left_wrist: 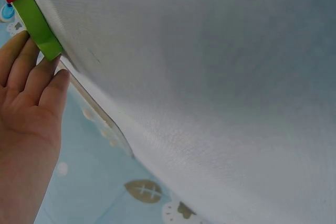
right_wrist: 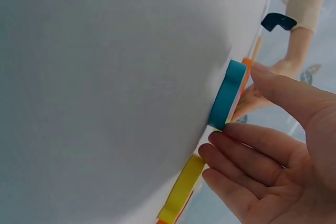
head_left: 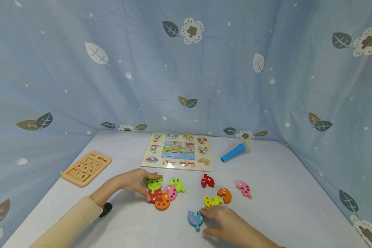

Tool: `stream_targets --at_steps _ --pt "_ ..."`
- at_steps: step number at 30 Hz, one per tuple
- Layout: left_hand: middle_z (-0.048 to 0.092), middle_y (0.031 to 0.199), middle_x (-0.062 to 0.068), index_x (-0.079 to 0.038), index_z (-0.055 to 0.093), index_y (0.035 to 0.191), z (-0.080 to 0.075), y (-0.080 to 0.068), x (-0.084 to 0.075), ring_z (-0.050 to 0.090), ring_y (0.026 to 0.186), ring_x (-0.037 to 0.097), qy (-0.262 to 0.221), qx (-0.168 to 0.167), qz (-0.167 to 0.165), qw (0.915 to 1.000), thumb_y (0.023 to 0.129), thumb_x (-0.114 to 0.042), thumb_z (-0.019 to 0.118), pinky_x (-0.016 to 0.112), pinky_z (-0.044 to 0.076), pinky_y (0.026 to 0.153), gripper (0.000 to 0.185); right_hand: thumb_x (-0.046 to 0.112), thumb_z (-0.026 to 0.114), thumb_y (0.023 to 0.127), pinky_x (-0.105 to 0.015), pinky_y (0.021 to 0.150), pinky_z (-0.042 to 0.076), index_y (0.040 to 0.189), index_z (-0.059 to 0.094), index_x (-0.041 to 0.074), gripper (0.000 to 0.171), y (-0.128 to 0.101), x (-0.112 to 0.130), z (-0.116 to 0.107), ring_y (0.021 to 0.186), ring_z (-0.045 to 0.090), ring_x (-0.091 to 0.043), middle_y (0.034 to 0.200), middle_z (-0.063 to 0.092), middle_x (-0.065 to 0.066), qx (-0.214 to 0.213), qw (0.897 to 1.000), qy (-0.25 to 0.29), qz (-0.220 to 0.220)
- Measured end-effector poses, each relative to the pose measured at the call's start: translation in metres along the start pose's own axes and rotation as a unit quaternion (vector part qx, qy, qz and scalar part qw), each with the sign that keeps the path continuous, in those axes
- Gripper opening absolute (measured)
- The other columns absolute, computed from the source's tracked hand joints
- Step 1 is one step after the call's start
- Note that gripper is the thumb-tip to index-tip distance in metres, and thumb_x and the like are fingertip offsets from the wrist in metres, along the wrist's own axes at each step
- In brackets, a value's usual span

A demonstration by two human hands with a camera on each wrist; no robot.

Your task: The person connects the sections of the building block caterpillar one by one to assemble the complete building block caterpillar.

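Note:
In the head view my left hand (head_left: 136, 182) holds the joined caterpillar puzzle by its front end. Its fingers lie at the top of the green smiling head piece (head_left: 155, 183), its thumb at the red piece (head_left: 155, 196) below. Orange (head_left: 163, 202), pink (head_left: 170, 191) and green striped (head_left: 177, 185) pieces curve on from there. My right hand (head_left: 224, 224) is at a loose blue piece (head_left: 195, 219) with pink dots. The index fingertip meets its edge, while the thumb stands slightly apart; the right wrist view shows the fingers nearly straight beside the blue piece (right_wrist: 228, 95).
Loose yellow (head_left: 211, 201), orange (head_left: 225, 195), red (head_left: 207, 181) and pink (head_left: 244, 189) pieces lie beyond my right hand. Farther back are a wooden picture board (head_left: 176, 166) and a blue toy microphone (head_left: 235, 151). A wooden number board (head_left: 86, 168) lies at left.

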State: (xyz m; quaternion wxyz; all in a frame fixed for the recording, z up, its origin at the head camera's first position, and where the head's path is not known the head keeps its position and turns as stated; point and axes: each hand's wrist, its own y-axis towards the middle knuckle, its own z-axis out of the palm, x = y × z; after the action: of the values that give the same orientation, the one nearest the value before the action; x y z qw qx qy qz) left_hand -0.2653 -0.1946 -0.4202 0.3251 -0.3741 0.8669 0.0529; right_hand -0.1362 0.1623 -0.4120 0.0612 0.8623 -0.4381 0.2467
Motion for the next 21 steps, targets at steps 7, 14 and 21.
stream_targets --at_steps 7,14,21 --pt "0.045 0.143 0.019 -0.011 0.052 0.14 0.0 -0.001 -0.002 0.038 0.135 0.035 0.0 -0.001 -0.003 1.0 0.066 -0.039 0.087 0.055 0.029 0.109 0.086 0.038 0.078 0.08 -0.033 0.089 0.053 0.123 0.067 0.008 0.054 0.012 -0.001 -0.001 0.111 0.062 -0.014 0.121 0.066 0.003 -0.006 1.0 -0.013 -0.007" --pt "0.045 0.143 0.02 -0.011 0.053 0.139 0.0 -0.001 -0.003 0.038 0.135 0.035 -0.001 -0.001 0.0 1.0 0.066 -0.039 0.087 0.056 0.03 0.109 0.086 0.035 0.079 0.079 -0.032 0.092 0.052 0.124 0.066 0.006 0.055 0.025 0.0 -0.001 0.114 0.06 -0.014 0.124 0.065 0.001 -0.025 0.998 -0.042 -0.034" --pt "0.045 0.144 0.018 -0.011 0.053 0.139 0.001 0.0 -0.001 0.038 0.136 0.033 -0.001 -0.004 -0.006 1.0 0.065 -0.04 0.088 0.055 0.029 0.11 0.087 0.035 0.08 0.079 -0.031 0.093 0.051 0.126 0.065 0.007 0.056 0.037 0.002 -0.001 0.116 0.059 -0.015 0.126 0.063 -0.001 -0.029 0.997 -0.052 -0.054"
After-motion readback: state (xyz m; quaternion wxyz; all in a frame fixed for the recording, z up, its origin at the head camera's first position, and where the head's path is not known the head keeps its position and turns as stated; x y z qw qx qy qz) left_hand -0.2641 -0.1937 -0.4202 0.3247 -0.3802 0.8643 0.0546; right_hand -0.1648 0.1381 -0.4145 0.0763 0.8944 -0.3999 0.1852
